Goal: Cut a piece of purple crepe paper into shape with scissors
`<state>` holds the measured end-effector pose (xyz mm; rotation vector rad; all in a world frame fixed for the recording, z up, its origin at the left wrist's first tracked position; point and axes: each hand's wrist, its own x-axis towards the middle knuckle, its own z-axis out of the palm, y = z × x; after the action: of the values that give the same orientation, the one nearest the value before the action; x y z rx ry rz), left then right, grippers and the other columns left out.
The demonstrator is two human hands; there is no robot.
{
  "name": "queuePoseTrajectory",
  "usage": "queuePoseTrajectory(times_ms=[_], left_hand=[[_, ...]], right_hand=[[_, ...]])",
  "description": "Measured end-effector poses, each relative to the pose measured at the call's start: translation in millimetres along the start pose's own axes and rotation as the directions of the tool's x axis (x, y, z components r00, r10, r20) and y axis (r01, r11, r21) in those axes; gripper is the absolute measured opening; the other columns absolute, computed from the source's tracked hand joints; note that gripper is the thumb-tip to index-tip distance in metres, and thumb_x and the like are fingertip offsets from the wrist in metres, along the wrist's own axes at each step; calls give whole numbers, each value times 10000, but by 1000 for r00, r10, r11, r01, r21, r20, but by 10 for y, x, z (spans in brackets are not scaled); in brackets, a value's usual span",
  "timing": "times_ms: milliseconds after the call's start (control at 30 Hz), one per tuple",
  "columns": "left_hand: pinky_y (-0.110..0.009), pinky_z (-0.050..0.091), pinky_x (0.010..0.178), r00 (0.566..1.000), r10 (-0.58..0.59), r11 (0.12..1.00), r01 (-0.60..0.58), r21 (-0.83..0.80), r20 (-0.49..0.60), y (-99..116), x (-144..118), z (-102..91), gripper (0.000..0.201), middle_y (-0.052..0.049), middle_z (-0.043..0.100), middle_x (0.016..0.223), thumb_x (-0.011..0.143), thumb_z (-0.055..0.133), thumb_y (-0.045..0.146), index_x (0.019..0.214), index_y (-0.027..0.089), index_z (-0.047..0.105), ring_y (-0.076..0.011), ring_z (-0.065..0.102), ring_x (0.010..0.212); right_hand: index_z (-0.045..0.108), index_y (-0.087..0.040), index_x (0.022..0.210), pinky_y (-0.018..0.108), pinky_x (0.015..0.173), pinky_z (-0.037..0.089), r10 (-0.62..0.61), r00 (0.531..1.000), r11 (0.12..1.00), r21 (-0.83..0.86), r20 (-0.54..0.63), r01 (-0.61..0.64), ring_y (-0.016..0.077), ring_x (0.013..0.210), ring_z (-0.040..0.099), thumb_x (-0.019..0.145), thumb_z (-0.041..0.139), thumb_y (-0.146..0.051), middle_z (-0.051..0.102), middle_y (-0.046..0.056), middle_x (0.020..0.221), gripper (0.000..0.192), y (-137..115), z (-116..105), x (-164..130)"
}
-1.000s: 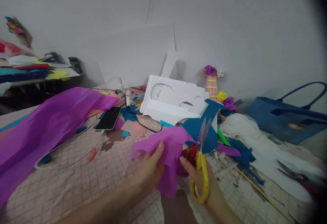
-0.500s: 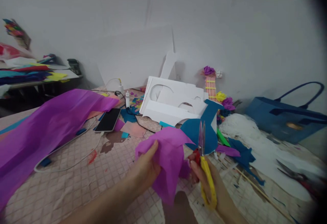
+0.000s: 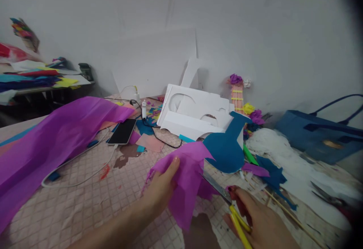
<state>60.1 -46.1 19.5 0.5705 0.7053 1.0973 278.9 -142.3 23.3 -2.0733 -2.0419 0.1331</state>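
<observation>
My left hand [image 3: 164,182] pinches a sheet of purple crepe paper [image 3: 187,188] between thumb and fingers, above the table. In my right hand [image 3: 255,211] is a pair of scissors [image 3: 218,188] with yellow handles. The blades point left, and their tips meet the right edge of the purple paper; whether they are parted there I cannot make out. Just behind the paper lies a blue flask-shaped cutout [image 3: 227,145].
A long purple paper sheet [image 3: 68,128] covers the left side, near a phone [image 3: 122,131] with a white cable. White cut cardboard [image 3: 195,107] stands at the back. Pliers [image 3: 329,196], a thin stick [image 3: 293,217] and a blue bag [image 3: 320,135] lie to the right.
The scissors have swung from pointing upward to pointing left, with their tips now at the purple paper. My right hand has turned and shifted right. My left hand keeps its hold.
</observation>
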Motion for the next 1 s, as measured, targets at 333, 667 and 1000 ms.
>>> queuePoseTrajectory(times_ms=[333,667,1000], left_hand=[[-324,514,776,998,58,957,-55,285,-2,-9,30,-76,367,-99,716,916,600,791,311,917,149,701,-240,659,862],[-356,506,808,998,41,968,-53,244,53,1,28,-60,381,-110,710,941,610,784,295,942,135,689,-239,653,863],[-305,531,758,999,2,974,-9,225,32,-16,35,-76,306,-77,725,897,603,792,267,881,167,713,-229,667,844]], right_hand=[[531,-206,1043,329,515,517,-47,996,995,-92,-72,41,245,653,673,802,516,-478,697,82,841,364,11,-35,22],[492,-213,1067,365,537,504,-25,999,993,-120,-41,20,249,662,656,813,495,-472,667,65,833,363,-21,-61,27],[518,-232,1014,372,590,521,-110,988,982,-164,-109,91,277,780,669,792,538,-460,675,83,940,318,-73,-116,118]])
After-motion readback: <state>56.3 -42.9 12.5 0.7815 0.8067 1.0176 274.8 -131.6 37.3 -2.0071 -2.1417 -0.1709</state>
